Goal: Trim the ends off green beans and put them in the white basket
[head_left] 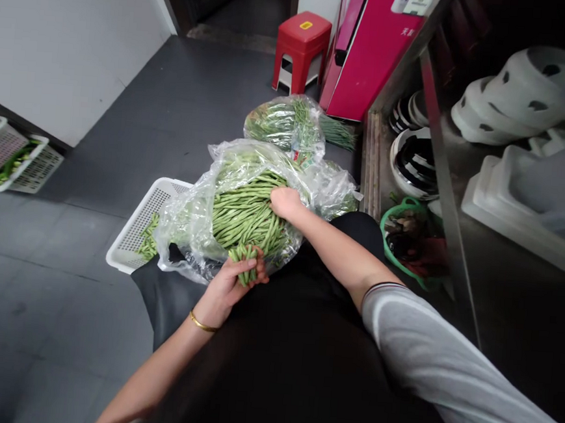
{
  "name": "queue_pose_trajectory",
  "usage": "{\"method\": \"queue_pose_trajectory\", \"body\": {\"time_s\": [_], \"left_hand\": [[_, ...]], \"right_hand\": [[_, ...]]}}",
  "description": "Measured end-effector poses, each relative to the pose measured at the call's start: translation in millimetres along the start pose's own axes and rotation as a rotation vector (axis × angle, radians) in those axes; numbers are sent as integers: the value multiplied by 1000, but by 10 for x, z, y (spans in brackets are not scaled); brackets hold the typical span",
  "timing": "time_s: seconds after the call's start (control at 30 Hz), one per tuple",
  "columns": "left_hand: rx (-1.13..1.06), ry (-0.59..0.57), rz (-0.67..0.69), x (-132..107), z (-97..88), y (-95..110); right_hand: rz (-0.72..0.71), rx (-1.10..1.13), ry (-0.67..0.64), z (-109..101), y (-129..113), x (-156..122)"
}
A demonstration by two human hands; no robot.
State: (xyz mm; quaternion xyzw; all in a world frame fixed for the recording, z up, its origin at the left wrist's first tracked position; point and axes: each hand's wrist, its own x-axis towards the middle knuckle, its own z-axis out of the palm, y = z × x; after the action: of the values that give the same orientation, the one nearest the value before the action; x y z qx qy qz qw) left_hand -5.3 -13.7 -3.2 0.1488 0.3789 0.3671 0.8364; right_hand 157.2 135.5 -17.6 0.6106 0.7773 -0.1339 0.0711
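Monitoring an opened clear bag (pixel 184 220) of green beans (pixel 243 212), bulk portion inside.
The pile lies under my right grip and beyond my left. A white basket (pixel 148 211), left of the left grip, contains a small portion; I judge progress early, most beans remaining. Right hand (pixel 284 202): curled at the pile; I cannot tell whether it clamps anything. Left hand (pixel 231 279): closed around a short bundle (pixel 244 255).

Grey tiled floor (pixel 132 128) with red stool (pixel 303 34), bagged greens (pixel 270 122) and white basket (pixel 159 196) on it.
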Motion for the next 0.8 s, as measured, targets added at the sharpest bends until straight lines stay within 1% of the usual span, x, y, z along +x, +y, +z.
{"method": "queue_pose_trajectory", "body": {"time_s": [0.07, 0.13, 0.17, 0.23, 0.27, 0.3, 0.4, 0.5, 0.57, 0.6, 0.63, 0.67, 0.73, 0.8], "left_hand": [[36, -7, 0, -2, -1, -19], [52, 49, -11, 22, -7, -34], [54, 91, 6, 44, -7, -39], [51, 157, 84, 100, 8, -48], [49, 173, 128, 130, 23, -55], [48, 178, 164, 157, 43, -63], [53, 208, 199, 201, 107, -94], [57, 282, 185, 183, 141, -118], [52, 304, 187, 158, 143, -125], [46, 310, 192, 148, 141, -128], [37, 315, 192, 142, 138, -131], [21, 318, 190, 139, 136, -135], [-23, 313, 177, 138, 135, -146], [-83, 293, 162, 138, 142, -163]], "right_hand": [[-4, -3, -28, 20, 63, 36], [-38, 3, -5, 18, 112, -91], [-75, 20, 27, 8, 118, -207], [-179, 107, 107, -12, 82, -503], [-234, 180, 134, -11, 41, -663], [-277, 273, 131, 3, -8, -815], [-320, 634, 19, 122, -142, -1163], [-284, 986, -180, 280, -163, -1328], [-271, 1108, -325, 352, -139, -1381], [-273, 1129, -363, 373, -131, -1402], [-267, 1133, -363, 385, -129, -1419], [-252, 1136, -335, 389, -135, -1432], [-197, 1189, -239, 380, -160, -1444], [-109, 1341, -123, 361, -173, -1431]]}}
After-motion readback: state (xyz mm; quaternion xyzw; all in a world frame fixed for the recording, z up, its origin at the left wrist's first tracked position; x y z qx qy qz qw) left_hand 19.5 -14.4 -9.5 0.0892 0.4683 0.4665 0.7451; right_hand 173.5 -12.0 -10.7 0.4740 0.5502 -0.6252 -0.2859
